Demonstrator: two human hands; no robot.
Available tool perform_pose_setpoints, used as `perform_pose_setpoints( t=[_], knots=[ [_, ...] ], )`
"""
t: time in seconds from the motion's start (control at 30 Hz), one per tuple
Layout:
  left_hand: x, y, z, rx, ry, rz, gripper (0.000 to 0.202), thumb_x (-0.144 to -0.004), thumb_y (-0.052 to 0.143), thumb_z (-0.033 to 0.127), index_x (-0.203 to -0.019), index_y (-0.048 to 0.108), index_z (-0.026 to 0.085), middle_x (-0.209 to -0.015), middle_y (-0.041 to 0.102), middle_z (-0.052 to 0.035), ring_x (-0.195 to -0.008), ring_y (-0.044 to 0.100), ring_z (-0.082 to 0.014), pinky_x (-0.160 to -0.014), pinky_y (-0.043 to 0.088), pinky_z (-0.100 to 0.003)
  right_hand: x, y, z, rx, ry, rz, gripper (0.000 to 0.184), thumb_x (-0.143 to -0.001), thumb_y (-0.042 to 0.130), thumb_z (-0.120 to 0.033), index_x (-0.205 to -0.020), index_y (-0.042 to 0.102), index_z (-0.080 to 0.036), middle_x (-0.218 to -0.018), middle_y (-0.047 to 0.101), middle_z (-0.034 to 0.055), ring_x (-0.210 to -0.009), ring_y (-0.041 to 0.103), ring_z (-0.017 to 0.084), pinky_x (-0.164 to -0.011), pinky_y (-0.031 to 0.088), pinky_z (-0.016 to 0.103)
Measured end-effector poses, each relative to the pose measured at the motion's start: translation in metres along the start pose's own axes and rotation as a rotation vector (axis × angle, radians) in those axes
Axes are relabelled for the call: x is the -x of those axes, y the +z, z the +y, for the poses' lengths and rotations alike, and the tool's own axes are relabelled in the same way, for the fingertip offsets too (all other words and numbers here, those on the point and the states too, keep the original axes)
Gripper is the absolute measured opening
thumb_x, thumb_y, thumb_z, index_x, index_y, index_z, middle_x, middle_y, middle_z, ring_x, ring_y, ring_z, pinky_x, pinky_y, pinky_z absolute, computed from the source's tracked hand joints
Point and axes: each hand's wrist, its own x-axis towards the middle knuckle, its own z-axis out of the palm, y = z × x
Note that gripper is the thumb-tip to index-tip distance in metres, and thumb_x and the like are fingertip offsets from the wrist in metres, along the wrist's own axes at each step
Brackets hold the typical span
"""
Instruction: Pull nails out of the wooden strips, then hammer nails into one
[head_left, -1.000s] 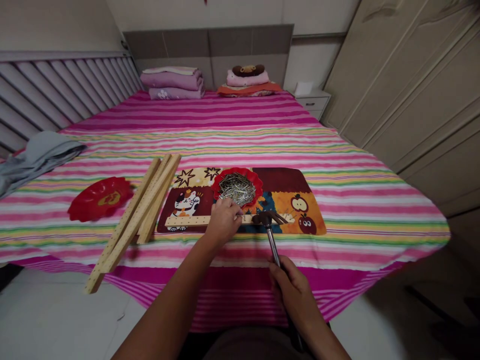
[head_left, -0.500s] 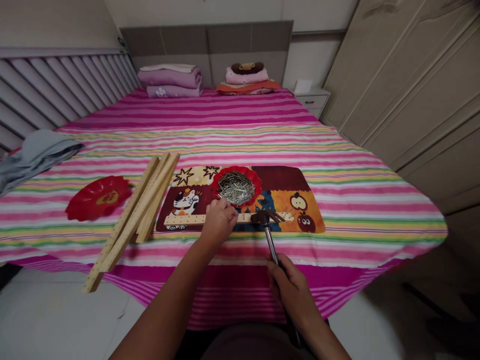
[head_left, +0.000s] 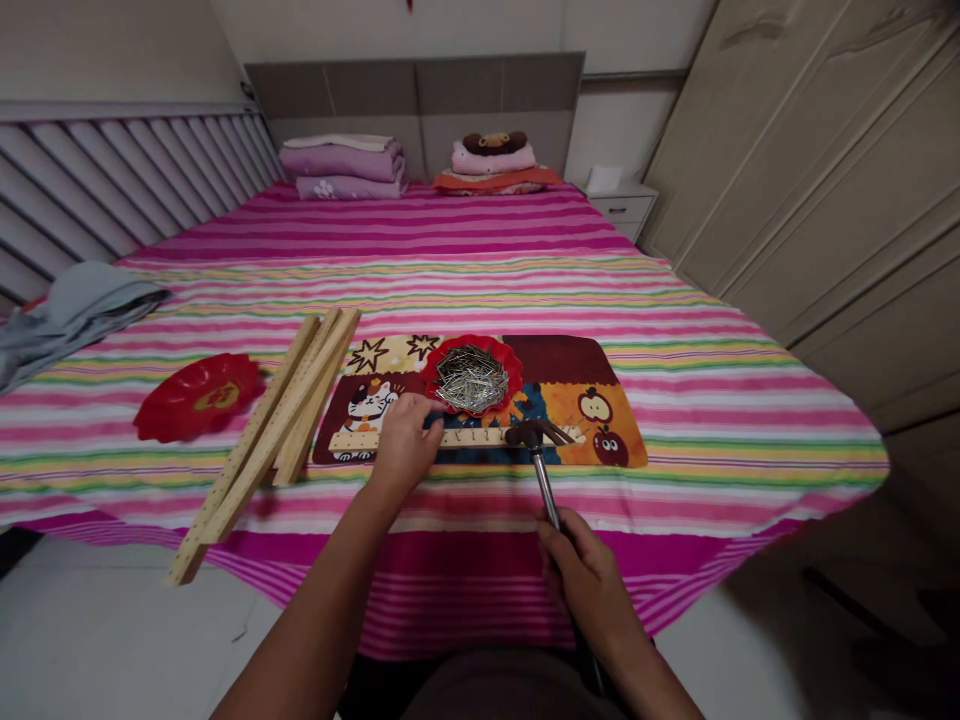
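Observation:
My right hand is wrapped around the handle of a claw hammer. The hammer's dark head rests over the right part of a narrow wooden strip. Several nails stand in this strip, left of the hammer head. Across the strip's left half lies my left hand, thumb and index finger apart, nothing visible between them; its other fingers are partly hidden. Just beyond its fingertips sits a red scalloped bowl full of loose nails. Strip and bowl both lie on a patterned mat.
Left of the mat, several drilled wooden bars are stacked, their near ends overhanging the bed edge. An inverted-looking red dish lies beside them. Grey cloth is at the far left. Folded bedding stands by the headboard.
My left hand has shifted left along the strip, and its pinched fingers have spread, uncovering more of the nails. The hammer and my right hand have barely moved.

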Motion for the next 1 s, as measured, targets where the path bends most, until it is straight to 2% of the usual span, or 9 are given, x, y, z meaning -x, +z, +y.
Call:
perform_pose_setpoints(
  t=[0.17,0.3,0.5,0.63,0.73,0.87,1.0],
  knots=[
    [0.011,0.005,-0.012,0.086,-0.117,0.003,0.017,-0.079,0.053,0.015,-0.087,0.068,0.019,-0.09,0.065,-0.0057,-0.091,0.06,-0.0201,-0.085,0.048,-0.032,0.0,-0.004,0.001,-0.026,0.04,0.011,0.035,-0.078,0.061,-0.056,-0.086,0.053,-0.022,-0.055,0.034,-0.0086,-0.045,0.028,0.008,-0.042,0.02,0.022],
    [0.006,0.016,0.0,0.106,-0.09,-0.035,0.014,-0.08,0.058,0.02,-0.088,0.069,0.021,-0.092,0.067,-0.0035,-0.089,0.061,-0.0178,-0.082,0.048,-0.029,0.0,-0.003,0.002,-0.043,0.063,0.03,0.037,-0.076,0.062,-0.056,-0.086,0.053,-0.022,-0.055,0.037,-0.008,-0.045,0.03,0.008,-0.042,0.021,0.021],
    [-0.017,0.02,0.024,-0.082,-0.115,-0.244,0.012,-0.076,0.061,0.017,-0.083,0.071,0.02,-0.086,0.07,-0.0031,-0.086,0.062,-0.0186,-0.08,0.045,-0.027,0.0,-0.002,0.004,-0.037,0.046,0.036,0.036,-0.075,0.064,-0.055,-0.081,0.054,-0.021,-0.056,0.036,-0.0083,-0.046,0.031,0.007,-0.043,0.022,0.02],
    [-0.026,0.015,0.025,-0.135,-0.178,-0.3,0.016,-0.081,0.055,0.017,-0.081,0.071,0.019,-0.085,0.073,-0.0037,-0.083,0.064,-0.0183,-0.076,0.045,-0.027,-0.001,-0.002,0.005,-0.059,0.072,0.02,0.036,-0.076,0.063,-0.056,-0.084,0.053,-0.022,-0.054,0.035,-0.0094,-0.044,0.028,0.007,-0.041,0.02,0.02],
    [-0.031,0.011,0.02,-0.12,-0.189,-0.332,0.015,-0.08,0.057,0.019,-0.084,0.071,0.02,-0.081,0.073,-0.0018,-0.076,0.064,-0.0162,-0.07,0.044,-0.024,-0.001,-0.002,0.006,-0.063,0.077,0.008,0.036,-0.076,0.063,-0.056,-0.083,0.053,-0.022,-0.054,0.033,-0.0096,-0.043,0.027,0.006,-0.041,0.019,0.02],
    [-0.036,0.007,0.013,-0.089,-0.135,-0.383,0.013,-0.078,0.06,0.018,-0.084,0.071,0.02,-0.076,0.072,0.0005,-0.071,0.063,-0.0141,-0.065,0.043,-0.021,0.0,-0.001,0.005,-0.058,0.073,0.007,0.037,-0.076,0.063,-0.056,-0.083,0.053,-0.021,-0.054,0.033,-0.0095,-0.044,0.028,0.007,-0.041,0.019,0.02],
    [-0.039,0.005,0.001,-0.012,0.037,-0.424,0.015,-0.079,0.059,0.013,-0.084,0.07,0.021,-0.082,0.072,0.0012,-0.076,0.064,-0.0129,-0.071,0.044,-0.02,0.001,0.0,0.002,-0.065,0.092,0.023,0.038,-0.075,0.064,-0.056,-0.086,0.054,-0.022,-0.053,0.035,-0.0096,-0.043,0.028,0.007,-0.04,0.02,0.02]
  ],
)
